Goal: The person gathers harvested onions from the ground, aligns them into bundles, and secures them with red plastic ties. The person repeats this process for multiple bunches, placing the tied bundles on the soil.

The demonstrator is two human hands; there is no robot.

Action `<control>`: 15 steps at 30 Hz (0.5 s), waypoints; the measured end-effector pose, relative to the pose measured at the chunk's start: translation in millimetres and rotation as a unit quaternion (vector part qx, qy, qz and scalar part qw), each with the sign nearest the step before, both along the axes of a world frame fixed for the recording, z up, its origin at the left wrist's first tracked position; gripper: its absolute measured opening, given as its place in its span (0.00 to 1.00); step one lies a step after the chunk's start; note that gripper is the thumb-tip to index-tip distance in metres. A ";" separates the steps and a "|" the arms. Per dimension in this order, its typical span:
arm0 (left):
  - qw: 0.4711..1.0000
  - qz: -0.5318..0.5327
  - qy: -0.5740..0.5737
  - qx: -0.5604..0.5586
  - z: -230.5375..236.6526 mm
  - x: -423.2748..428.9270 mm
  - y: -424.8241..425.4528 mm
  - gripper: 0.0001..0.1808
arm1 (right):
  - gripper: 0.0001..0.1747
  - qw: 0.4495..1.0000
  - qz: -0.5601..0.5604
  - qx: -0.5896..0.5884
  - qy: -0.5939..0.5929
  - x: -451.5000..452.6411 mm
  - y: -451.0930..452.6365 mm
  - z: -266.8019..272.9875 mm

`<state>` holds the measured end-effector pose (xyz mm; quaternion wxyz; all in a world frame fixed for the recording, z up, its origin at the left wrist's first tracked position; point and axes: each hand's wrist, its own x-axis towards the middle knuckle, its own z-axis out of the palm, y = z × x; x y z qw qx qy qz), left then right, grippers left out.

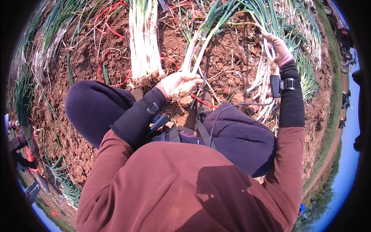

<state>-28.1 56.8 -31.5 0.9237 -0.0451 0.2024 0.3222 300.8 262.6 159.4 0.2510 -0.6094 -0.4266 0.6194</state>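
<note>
My left hand (181, 83), in a pale glove, is closed around the lower white stalks of a few green onions (193, 50). Their roots hang below the fingers and their green tops point away from me. Just left of it, a thick bundle of green onions (145, 40) lies with its roots towards me. My right hand (276, 47), also gloved, rests at a loose pile of green onions (263, 75) on the right. Its fingers bend over the stalks, and a yellowish stalk runs left from near the fingertips. Whether it grips anything is hidden.
Red plastic ties (101, 26) lie scattered on the reddish clod soil (89, 55). More green onions lie in rows at the left (52, 43) and right (304, 32). A black cable (232, 105) runs from my right wrist across my leg. Vehicles (342, 34) stand at the far right.
</note>
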 end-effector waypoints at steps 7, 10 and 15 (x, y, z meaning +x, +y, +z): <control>0.987 0.017 0.114 0.115 18.3 2.9 -24.3 0.18 | 0.10 0.960 0.145 -0.238 0.009 -120.2 -145.7 -134.6; 0.974 0.017 0.195 0.109 12.9 6.3 -40.0 0.19 | 0.13 0.959 -0.013 -0.247 0.139 -132.1 -174.0 -165.5; 0.971 0.058 0.174 0.150 -2.7 8.2 -46.3 0.17 | 0.11 0.969 0.049 -0.196 0.141 -129.8 -188.8 -174.2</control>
